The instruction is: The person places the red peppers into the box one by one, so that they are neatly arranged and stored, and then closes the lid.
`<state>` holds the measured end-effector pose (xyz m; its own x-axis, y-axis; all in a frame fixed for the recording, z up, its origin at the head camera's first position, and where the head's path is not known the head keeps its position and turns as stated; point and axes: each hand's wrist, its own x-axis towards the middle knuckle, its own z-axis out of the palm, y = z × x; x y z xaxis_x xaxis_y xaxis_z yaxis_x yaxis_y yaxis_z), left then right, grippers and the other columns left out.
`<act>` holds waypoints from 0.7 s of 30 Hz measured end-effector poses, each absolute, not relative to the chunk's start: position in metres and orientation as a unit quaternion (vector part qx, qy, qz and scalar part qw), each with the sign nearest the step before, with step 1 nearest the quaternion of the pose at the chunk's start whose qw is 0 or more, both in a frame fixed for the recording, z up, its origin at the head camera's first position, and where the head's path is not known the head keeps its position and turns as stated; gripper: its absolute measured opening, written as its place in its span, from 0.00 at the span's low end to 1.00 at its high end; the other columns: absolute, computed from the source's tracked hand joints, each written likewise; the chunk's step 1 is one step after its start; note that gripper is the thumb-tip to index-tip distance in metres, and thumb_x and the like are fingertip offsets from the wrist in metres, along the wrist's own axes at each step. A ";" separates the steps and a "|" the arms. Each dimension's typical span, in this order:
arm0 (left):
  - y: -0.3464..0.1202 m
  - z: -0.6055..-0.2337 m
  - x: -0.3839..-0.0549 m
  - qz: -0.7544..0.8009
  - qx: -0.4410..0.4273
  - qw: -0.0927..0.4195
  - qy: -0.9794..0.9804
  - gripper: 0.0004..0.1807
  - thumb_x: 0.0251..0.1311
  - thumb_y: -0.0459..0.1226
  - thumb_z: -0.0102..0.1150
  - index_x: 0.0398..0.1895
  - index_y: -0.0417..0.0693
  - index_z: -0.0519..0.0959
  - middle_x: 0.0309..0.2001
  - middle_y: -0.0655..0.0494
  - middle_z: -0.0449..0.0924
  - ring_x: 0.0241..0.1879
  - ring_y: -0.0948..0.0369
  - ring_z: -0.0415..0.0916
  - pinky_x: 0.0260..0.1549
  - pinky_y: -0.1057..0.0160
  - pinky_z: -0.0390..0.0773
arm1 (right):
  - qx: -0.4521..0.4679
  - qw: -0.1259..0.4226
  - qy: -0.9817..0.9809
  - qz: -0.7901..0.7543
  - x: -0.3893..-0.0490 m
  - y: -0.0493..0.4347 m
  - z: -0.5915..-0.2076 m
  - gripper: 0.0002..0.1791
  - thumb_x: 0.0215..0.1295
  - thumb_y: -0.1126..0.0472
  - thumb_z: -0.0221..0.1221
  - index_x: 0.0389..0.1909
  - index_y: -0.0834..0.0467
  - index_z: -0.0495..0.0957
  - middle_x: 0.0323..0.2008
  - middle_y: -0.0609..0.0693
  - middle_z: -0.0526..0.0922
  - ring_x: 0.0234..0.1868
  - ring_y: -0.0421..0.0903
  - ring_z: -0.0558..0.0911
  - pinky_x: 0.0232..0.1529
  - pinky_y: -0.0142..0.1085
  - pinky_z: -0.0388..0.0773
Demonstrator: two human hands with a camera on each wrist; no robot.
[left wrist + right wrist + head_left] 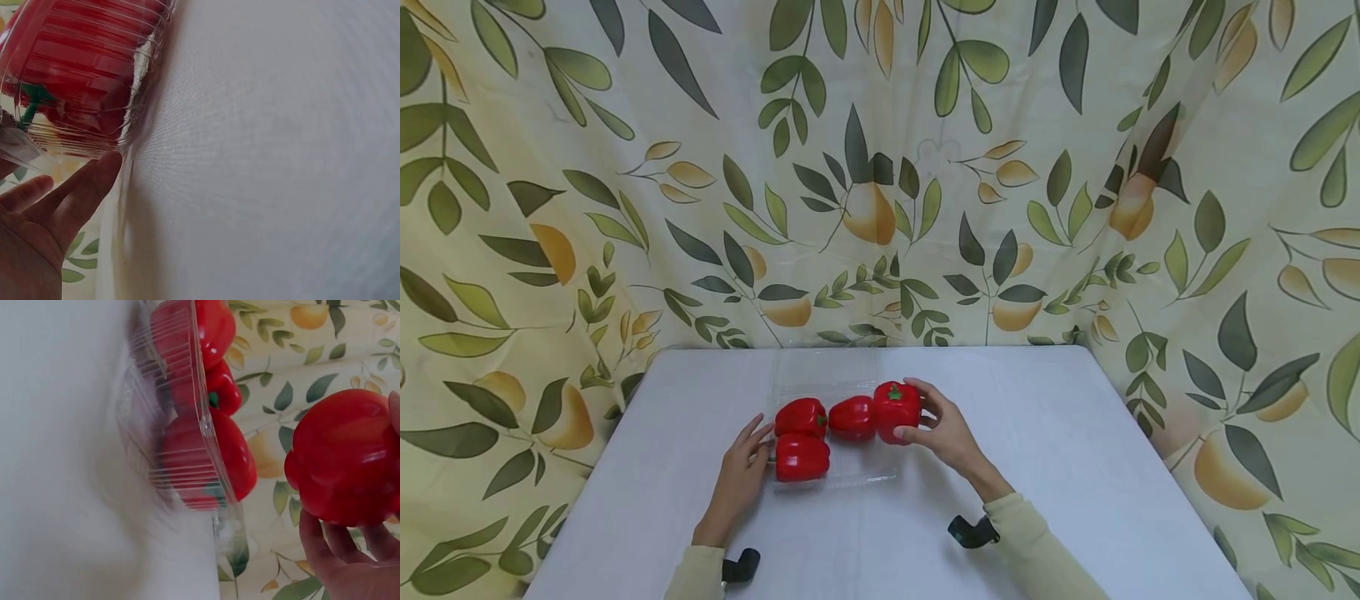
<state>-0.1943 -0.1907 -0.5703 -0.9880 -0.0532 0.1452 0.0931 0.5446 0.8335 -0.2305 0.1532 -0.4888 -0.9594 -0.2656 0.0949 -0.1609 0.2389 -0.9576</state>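
Note:
My right hand [951,435] grips a red bell pepper [897,410] with a green stem, fingers and thumb around its right side. In the right wrist view that pepper [344,459] is raised beside the rim of a clear plastic clamshell container [203,415]. Inside the container lie three more red bell peppers, two at the left, one behind the other, and a third pepper [852,418] near the middle. My left hand [741,475] is at the container's left end; in the left wrist view a fingertip [111,164] touches its lower edge, fingers mostly straight.
The container's clear lid [823,367] lies folded back toward the rear of the white table [1015,400]. Behind and at both sides hangs a leaf-and-fruit patterned curtain [880,292]. A dark wrist camera [972,532] sits by the right sleeve.

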 end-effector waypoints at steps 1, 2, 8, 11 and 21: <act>-0.191 -0.570 -0.194 -0.476 -0.012 0.077 -0.876 0.23 0.70 0.36 0.50 0.67 0.46 0.72 0.75 0.50 0.59 0.61 0.47 0.77 0.52 0.52 0.82 | -0.137 0.047 0.784 -0.603 -0.230 0.152 -0.489 0.45 0.50 0.60 0.73 0.70 0.47 0.64 0.66 0.55 0.70 0.64 0.58 0.71 0.52 0.44 0.85; -0.191 -0.570 -0.194 -0.477 -0.011 0.078 -0.876 0.23 0.70 0.36 0.50 0.67 0.46 0.72 0.75 0.50 0.59 0.61 0.47 0.77 0.52 0.52 0.82 | -0.139 0.049 0.783 -0.604 -0.229 0.151 -0.489 0.45 0.51 0.60 0.73 0.70 0.46 0.64 0.66 0.55 0.70 0.64 0.59 0.71 0.51 0.43 0.85; -0.190 -0.569 -0.194 -0.477 -0.011 0.081 -0.875 0.22 0.70 0.36 0.50 0.67 0.46 0.72 0.75 0.50 0.59 0.60 0.48 0.78 0.52 0.53 0.82 | -0.140 0.045 0.782 -0.606 -0.226 0.144 -0.494 0.47 0.48 0.57 0.74 0.70 0.43 0.63 0.66 0.50 0.70 0.65 0.54 0.71 0.55 0.44 0.83; -0.190 -0.570 -0.194 -0.474 -0.011 0.084 -0.877 0.22 0.70 0.36 0.50 0.67 0.46 0.72 0.75 0.50 0.60 0.60 0.48 0.78 0.52 0.52 0.82 | -0.145 0.045 0.784 -0.601 -0.224 0.140 -0.496 0.46 0.47 0.56 0.75 0.68 0.47 0.63 0.65 0.50 0.71 0.65 0.54 0.71 0.56 0.46 0.82; -0.189 -0.569 -0.193 -0.474 -0.014 0.085 -0.876 0.23 0.69 0.35 0.51 0.67 0.46 0.72 0.75 0.49 0.60 0.61 0.47 0.77 0.52 0.52 0.82 | -0.165 0.045 0.789 -0.590 -0.220 0.126 -0.500 0.44 0.47 0.53 0.75 0.67 0.48 0.66 0.63 0.50 0.73 0.63 0.52 0.72 0.54 0.48 0.83</act>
